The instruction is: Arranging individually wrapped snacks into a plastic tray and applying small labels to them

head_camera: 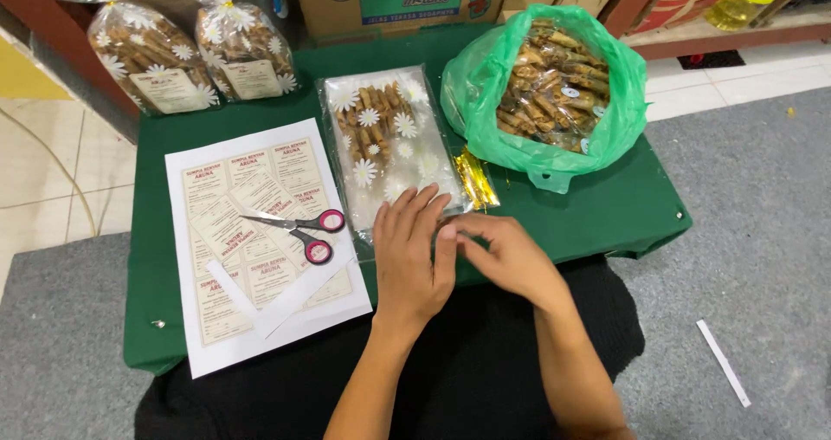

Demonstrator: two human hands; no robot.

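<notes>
A clear flower-printed bag, partly filled with brown snack sticks, lies flat on the green-covered table. My left hand rests flat with spread fingers on the bag's near, open end. My right hand sits beside it, fingertips pinched at the bag's edge against my left fingers. What the right fingers pinch is too small to tell. A green plastic bag full of the same sticks stands open at the right.
A white sheet of printed labels lies at the left, with pink-handled scissors on it. Two tied, filled flower bags stand at the back left. Gold twist ties lie beside the flat bag. Cardboard boxes stand behind.
</notes>
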